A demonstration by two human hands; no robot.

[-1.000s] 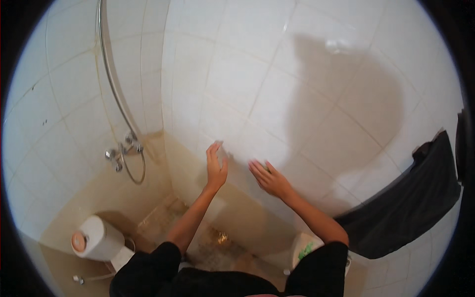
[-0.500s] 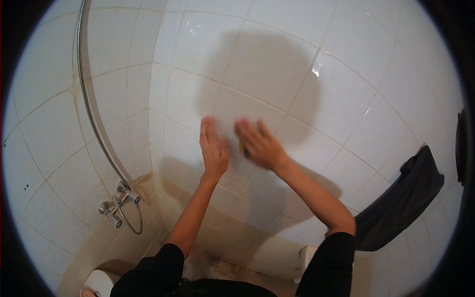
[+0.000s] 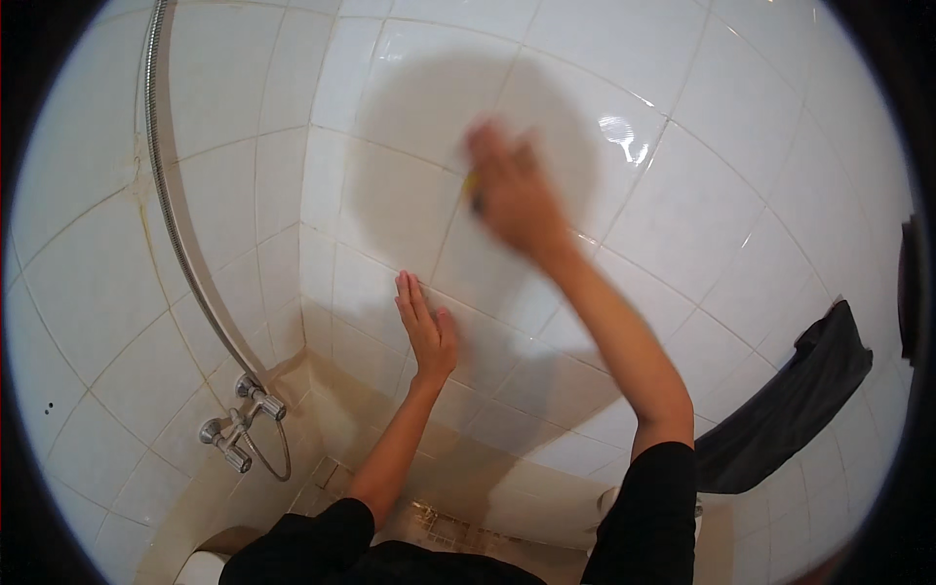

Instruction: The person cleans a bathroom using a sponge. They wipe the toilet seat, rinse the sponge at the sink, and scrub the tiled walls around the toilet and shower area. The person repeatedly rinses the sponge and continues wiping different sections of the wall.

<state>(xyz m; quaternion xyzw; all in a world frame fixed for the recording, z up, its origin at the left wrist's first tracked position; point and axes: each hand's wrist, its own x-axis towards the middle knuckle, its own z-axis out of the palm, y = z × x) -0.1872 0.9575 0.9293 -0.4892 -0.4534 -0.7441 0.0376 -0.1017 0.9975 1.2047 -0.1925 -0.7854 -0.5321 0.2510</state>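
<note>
My right hand (image 3: pixel 522 200), blurred by motion, presses a small yellow and dark sponge (image 3: pixel 472 185) to the white tiled wall (image 3: pixel 400 200) in front of me. Most of the sponge is hidden under the palm; only its left edge shows. Lower and to the left, my left hand (image 3: pixel 429 336) lies against the same wall, fingers stretched upward and thumb a little apart, with nothing in it. A round shadow falls on the tiles around the right hand.
On the left wall, a chrome shower mixer (image 3: pixel 244 419) joins a metal hose (image 3: pixel 166 185) running upward. A dark cloth (image 3: pixel 780 409) hangs at the right. White fixtures show partly at the lower left and behind my right sleeve. Below is a brownish tiled floor (image 3: pixel 439 526).
My right hand has moved up the wall with the sponge, the arm stretching further. The left hand sits slightly lower in the picture, and the whole view has shifted a little.
</note>
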